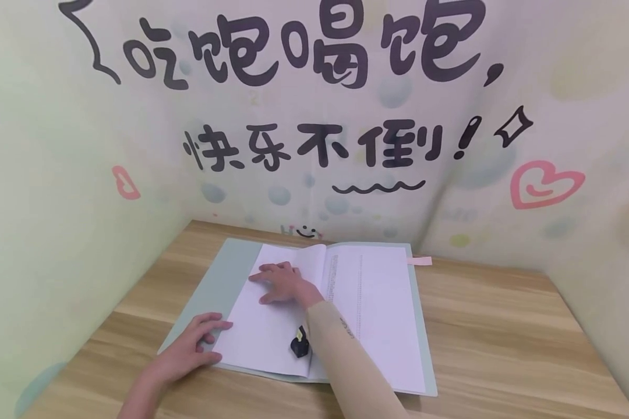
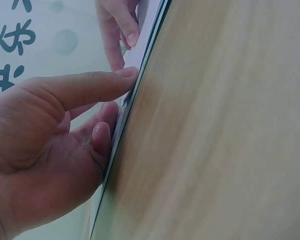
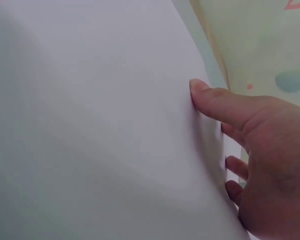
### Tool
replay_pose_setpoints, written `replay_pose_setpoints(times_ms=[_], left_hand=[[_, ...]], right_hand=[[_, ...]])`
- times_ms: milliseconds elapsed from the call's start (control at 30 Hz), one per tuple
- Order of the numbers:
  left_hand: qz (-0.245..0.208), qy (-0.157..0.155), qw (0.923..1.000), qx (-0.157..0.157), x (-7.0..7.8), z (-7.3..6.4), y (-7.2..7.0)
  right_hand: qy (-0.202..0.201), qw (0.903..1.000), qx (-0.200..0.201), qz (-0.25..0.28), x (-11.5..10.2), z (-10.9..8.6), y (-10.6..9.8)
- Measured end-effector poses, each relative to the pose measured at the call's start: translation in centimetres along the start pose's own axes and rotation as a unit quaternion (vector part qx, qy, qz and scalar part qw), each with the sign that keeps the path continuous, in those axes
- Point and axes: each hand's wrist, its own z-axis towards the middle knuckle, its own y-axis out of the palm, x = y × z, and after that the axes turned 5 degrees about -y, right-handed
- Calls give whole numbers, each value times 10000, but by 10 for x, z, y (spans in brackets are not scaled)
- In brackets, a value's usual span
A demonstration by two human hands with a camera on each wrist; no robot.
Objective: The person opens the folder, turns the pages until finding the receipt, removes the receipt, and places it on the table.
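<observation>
A booklet with a pale blue-green cover (image 1: 235, 265) lies spread on the table. Its left white page (image 1: 257, 334) and right page (image 1: 393, 314), which bears a dotted vertical line, both show. My right hand (image 1: 283, 282) rests on the upper part of the left page, fingers spread; in the right wrist view this hand (image 3: 270, 150) has its thumb on white paper. At the lower left my left hand (image 1: 188, 346) touches the cover and the page's edge with loosely bent fingers. Close up, the left hand (image 2: 50, 130) lies along the booklet's edge.
A small black object (image 1: 300, 344) shows beside the right sleeve (image 1: 346, 361), over the left page near the fold. A pink tab (image 1: 419, 261) sticks out at the booklet's top right. Wood-grain table (image 1: 503, 337) surrounds the booklet; a printed wall (image 1: 314, 105) stands behind.
</observation>
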Motion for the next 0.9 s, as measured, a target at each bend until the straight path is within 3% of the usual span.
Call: replay_pose_setpoints(times_ms=[533,900], left_hand=[[-6,119,9999,-55,0,0,2],[92,126,9998,94,-1,1,4]], right_hand=[[16,10000,6,95,-3,-5,-2],[72,10000,18,-55,-5,-5,-2]])
